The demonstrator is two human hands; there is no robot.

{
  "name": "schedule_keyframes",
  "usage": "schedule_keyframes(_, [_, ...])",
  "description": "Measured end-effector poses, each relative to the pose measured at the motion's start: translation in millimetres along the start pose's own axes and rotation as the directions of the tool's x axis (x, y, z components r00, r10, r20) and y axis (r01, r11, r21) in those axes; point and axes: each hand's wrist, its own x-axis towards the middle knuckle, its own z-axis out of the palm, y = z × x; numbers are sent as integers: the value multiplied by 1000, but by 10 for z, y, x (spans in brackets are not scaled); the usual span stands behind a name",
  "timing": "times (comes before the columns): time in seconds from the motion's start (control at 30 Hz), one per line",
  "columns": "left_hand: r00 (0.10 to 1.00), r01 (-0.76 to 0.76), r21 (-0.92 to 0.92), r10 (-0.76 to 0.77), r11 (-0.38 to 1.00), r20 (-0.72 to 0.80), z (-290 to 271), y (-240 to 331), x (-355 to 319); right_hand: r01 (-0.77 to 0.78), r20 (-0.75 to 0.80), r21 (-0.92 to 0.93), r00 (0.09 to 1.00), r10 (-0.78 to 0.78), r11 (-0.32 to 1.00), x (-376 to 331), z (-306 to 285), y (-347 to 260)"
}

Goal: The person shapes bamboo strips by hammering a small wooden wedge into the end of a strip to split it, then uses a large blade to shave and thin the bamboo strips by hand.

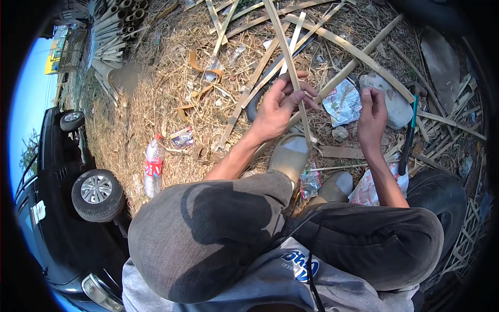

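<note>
Person squatting, knees at bottom of frame. Left hand, centre frame, fingers closed around a thin bamboo strip that runs up to the top edge. Right hand, centre right, fingers curled; whether it holds anything I cannot tell. Hammer just right. Plastic bottle lower left; bamboo poles upper left.

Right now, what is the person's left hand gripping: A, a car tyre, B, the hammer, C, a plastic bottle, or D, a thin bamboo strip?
D: the left hand is closed around a thin bamboo strip that runs up and away from it, while the plastic bottle lies on the straw to the left and the hammer lies untouched on the right.
</note>
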Motion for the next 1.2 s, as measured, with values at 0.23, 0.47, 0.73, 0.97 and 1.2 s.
schedule_keyframes(0.23, [963, -53, 101, 77, 994, -259, -406, 187, -339, 260, 711, -188, 702, -51, 947, -389, 1551, 36])
schedule_keyframes(0.47, [915, 20, 422, 153, 906, -373, -256, 177, -566, 443, 618, -25, 712, -334, 896, -571, 2031, 248])
schedule_keyframes(0.73, [855, -34, 495, 282, 868, -436, -445, 681, -672, 449, 652, -229, 730, -207, 864, -404, 1654, -551])
schedule_keyframes(0.97, [787, -215, 437, 420, 873, -452, -449, 1167, -685, 431, 403, 8, 824, -398, 902, 276, 1042, -1640])
schedule_keyframes(1.2, [835, -295, 319, 406, 900, -372, -383, 1019, -471, 339, 269, -330, 928, -256, 881, 1205, 364, -2318])
